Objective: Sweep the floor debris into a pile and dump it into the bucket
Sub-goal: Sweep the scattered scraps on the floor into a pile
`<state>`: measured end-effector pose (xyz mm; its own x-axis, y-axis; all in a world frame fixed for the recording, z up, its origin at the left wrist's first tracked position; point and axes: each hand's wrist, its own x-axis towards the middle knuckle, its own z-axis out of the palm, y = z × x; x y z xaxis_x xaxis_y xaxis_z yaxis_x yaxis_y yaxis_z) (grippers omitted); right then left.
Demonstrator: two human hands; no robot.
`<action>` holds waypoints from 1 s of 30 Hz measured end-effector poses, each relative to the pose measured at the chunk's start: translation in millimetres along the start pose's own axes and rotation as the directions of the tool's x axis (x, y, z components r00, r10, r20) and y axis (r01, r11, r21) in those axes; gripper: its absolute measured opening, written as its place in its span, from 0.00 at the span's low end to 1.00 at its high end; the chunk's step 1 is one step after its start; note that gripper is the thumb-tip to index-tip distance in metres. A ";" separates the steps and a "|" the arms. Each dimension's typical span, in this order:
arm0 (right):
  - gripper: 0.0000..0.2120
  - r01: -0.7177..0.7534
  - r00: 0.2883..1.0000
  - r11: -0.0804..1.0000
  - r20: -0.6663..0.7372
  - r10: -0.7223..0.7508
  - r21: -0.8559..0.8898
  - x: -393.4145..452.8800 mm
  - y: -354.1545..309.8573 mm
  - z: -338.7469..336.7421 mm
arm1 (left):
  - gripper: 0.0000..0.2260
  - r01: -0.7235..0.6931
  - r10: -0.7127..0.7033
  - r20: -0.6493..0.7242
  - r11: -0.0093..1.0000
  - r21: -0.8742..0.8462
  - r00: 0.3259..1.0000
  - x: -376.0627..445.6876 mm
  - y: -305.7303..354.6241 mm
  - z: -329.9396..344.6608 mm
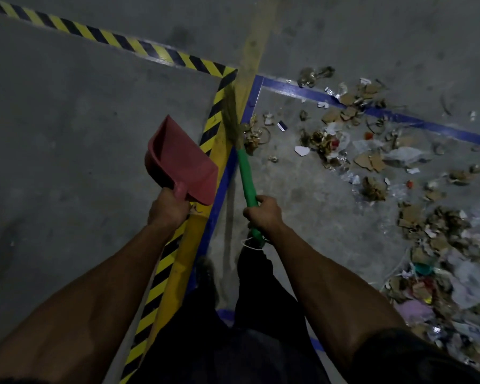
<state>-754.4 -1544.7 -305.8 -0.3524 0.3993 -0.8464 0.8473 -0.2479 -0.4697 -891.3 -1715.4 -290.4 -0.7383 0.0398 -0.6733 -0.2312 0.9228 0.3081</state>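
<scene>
My left hand [168, 207] grips the handle of a red dustpan [182, 162], held above the floor with its mouth facing away from me. My right hand [263, 213] grips the green handle of a broom [245, 176]. The broom's straw bristles [233, 115] point forward over the striped tape. Debris [372, 162] of cardboard scraps, paper, plastic film and small coloured bits lies scattered across the floor to the right. A denser heap of debris [449, 275] sits at the lower right. No bucket is in view.
Yellow-and-black hazard tape [161, 52] runs across the concrete floor and turns down toward me. Blue tape lines [399, 116] frame the area holding the debris. My dark trouser legs and a shoe [205, 273] stand on the blue line below the hands.
</scene>
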 end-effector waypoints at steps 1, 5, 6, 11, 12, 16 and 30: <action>0.24 -0.030 0.999 0.998 -0.010 0.030 0.049 8.3 -1.7 1.7 | 0.11 -0.006 0.006 0.002 1.000 0.004 1.000 3.8 2.8 0.3; 0.24 -0.106 0.990 0.951 -0.060 0.128 0.291 47.4 10.0 4.3 | 0.10 -0.042 0.042 0.018 0.999 0.023 0.999 16.8 8.8 3.6; 0.18 -0.123 0.985 0.920 -0.068 0.159 0.372 46.1 5.7 1.2 | 0.10 -0.053 0.053 0.021 0.998 0.032 0.998 19.5 9.8 4.1; 0.06 -0.127 0.949 0.789 -0.157 0.273 0.601 39.6 -5.4 -20.7 | 0.07 -0.083 0.081 0.037 0.995 0.056 0.996 29.8 14.1 7.2; 0.05 -0.118 0.942 0.767 -0.172 0.287 0.631 38.5 -4.5 -23.9 | 0.07 -0.086 0.084 0.037 0.995 0.057 0.996 31.0 15.3 7.3; 0.07 -0.083 0.905 0.728 -0.254 0.341 0.681 27.3 -1.2 -28.7 | 0.11 -0.117 0.116 0.042 0.993 0.034 0.992 35.3 19.8 5.8; 0.28 0.039 0.991 0.973 -0.131 -0.009 0.228 -12.2 -13.2 31.8 | 0.10 -0.093 0.090 0.039 0.993 0.079 0.995 43.4 12.2 -6.7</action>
<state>-773.9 -1574.3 -297.3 -0.3044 0.5140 -0.8019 0.7200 -0.4271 -0.5470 -930.4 -1705.0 -311.4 -0.7310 0.1373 -0.6685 -0.1110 0.9426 0.3150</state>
